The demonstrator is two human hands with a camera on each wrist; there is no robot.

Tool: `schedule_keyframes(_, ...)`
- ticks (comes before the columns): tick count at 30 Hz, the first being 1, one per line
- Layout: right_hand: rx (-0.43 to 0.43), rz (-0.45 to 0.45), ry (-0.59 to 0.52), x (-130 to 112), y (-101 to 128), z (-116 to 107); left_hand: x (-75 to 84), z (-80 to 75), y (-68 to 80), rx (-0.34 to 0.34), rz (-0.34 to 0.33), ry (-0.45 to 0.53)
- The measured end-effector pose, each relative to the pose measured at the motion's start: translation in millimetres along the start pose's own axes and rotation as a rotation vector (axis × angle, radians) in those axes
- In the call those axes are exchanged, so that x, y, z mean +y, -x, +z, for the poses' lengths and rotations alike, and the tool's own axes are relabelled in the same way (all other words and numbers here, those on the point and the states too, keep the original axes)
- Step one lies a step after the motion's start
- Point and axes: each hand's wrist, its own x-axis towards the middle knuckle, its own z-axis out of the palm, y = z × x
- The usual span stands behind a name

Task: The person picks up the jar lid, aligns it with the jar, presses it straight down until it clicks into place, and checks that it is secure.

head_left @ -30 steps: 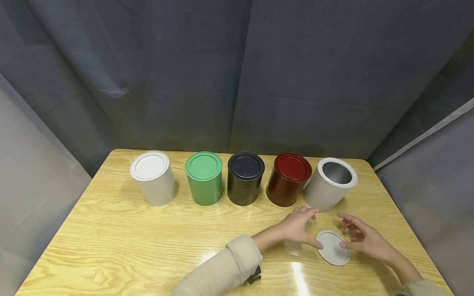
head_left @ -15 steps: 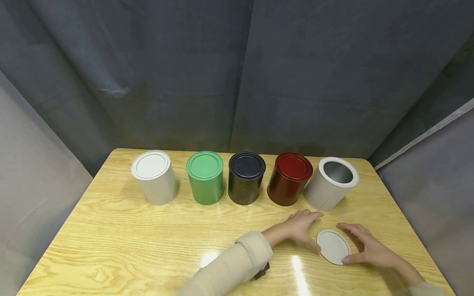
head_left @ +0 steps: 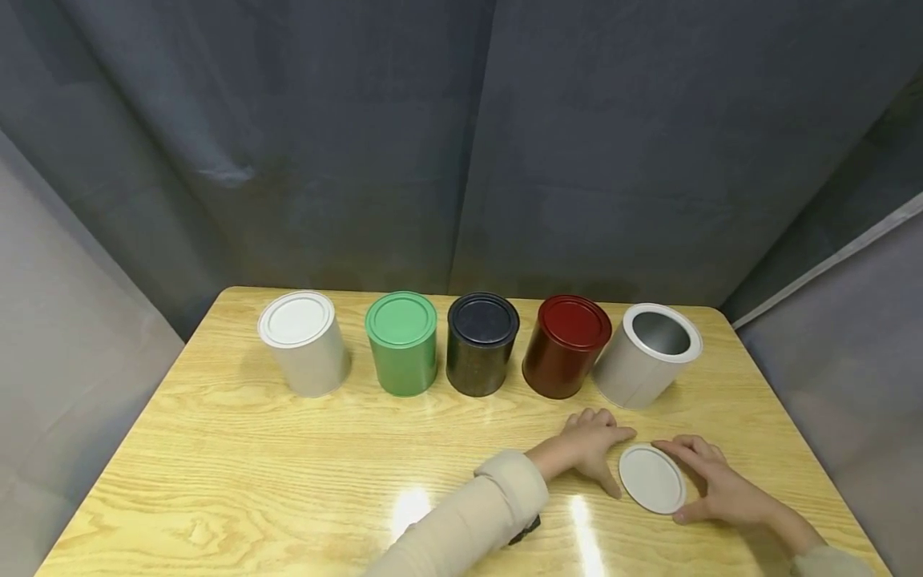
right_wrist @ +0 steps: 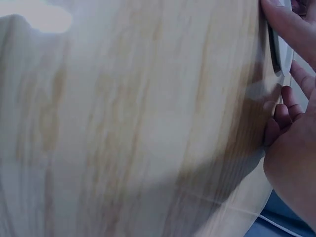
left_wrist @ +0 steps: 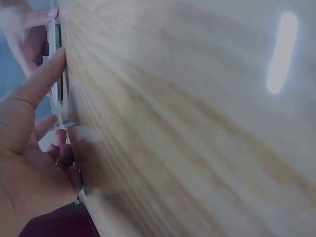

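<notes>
A round, pale grey can lid [head_left: 652, 479] lies flat on the table at the front right in the head view. My left hand [head_left: 591, 449] is at the lid's left side, thumb and forefinger spread apart near its rim. On the other side, my right hand [head_left: 724, 485] has its forefinger by the far rim and its thumb by the near right rim. Neither hand visibly pinches the lid. Behind it stands a pale grey can [head_left: 634, 373] with an open top. In the left wrist view, the left thumb [left_wrist: 52, 69] reaches the lid edge-on.
Along the table's [head_left: 274, 473] back run a white can [head_left: 306, 344], a green can [head_left: 404, 353], a black can [head_left: 479, 353] and a dark red can [head_left: 562, 353], all with lids on. Dark grey curtains [head_left: 360, 160] hang behind; lighter panels flank the sides.
The left hand has shifted right and its thumb has drawn off the lid's top to the rim. The right thumb has slid off the lid's top toward its near right rim.
</notes>
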Motion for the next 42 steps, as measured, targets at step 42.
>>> schedule_keyframes(42,0.059,0.026,-0.024,-7.8,0.8,7.3,-1.0,-5.3,4.2,-0.047,0.008,0.027)
